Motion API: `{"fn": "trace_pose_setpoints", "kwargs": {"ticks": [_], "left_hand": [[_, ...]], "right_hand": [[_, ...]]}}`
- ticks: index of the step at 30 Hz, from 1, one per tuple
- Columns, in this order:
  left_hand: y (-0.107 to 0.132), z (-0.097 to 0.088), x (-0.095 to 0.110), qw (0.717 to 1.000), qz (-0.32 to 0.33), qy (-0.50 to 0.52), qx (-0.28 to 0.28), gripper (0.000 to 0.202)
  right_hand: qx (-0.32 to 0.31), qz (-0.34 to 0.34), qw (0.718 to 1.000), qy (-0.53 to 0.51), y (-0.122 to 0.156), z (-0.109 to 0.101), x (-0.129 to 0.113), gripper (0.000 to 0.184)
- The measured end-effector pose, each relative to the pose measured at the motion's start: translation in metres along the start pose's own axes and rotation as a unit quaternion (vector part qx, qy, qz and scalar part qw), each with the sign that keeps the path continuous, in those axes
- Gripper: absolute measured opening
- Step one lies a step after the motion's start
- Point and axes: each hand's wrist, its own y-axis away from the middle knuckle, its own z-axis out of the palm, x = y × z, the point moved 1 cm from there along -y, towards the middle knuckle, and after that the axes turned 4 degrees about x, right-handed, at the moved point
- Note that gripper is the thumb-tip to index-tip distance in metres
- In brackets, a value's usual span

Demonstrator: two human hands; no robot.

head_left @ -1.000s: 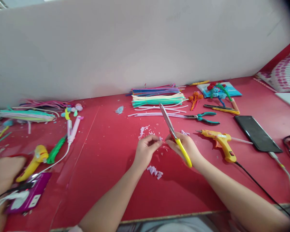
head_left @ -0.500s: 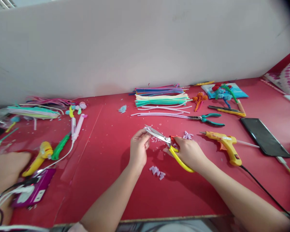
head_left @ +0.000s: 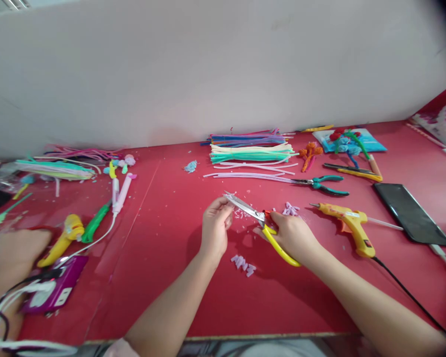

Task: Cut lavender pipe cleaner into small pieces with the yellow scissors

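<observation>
Red tabletop (head_left: 193, 297) against a pale wall | my right hand (head_left: 293, 235) closed round the yellow-handled scissors (head_left: 262, 223), blades pointing left | my left hand (head_left: 214, 228) pinching something small at the blade tips, too small to tell | cut lilac pieces (head_left: 244, 264) just near of both hands | glue gun (head_left: 347, 224) right | pipe cleaner stack (head_left: 250, 148) far

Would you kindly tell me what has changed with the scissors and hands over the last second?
The right hand swung the yellow-handled scissors down from pointing upward to lying across, tips now at the left hand. The grip on the scissors stayed; the glue gun and pliers stayed put.
</observation>
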Motion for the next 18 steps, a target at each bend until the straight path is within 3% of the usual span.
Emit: {"fn": "trace_pose_setpoints", "kwargs": {"ticks": [18], "left_hand": [[0.0004,0.0022,0.0044,1.000,-0.004,-0.009,0.009,0.010]], "right_hand": [[0.000,-0.008,1.000,0.006,-0.0008,0.0001,0.0052,0.031]]}}
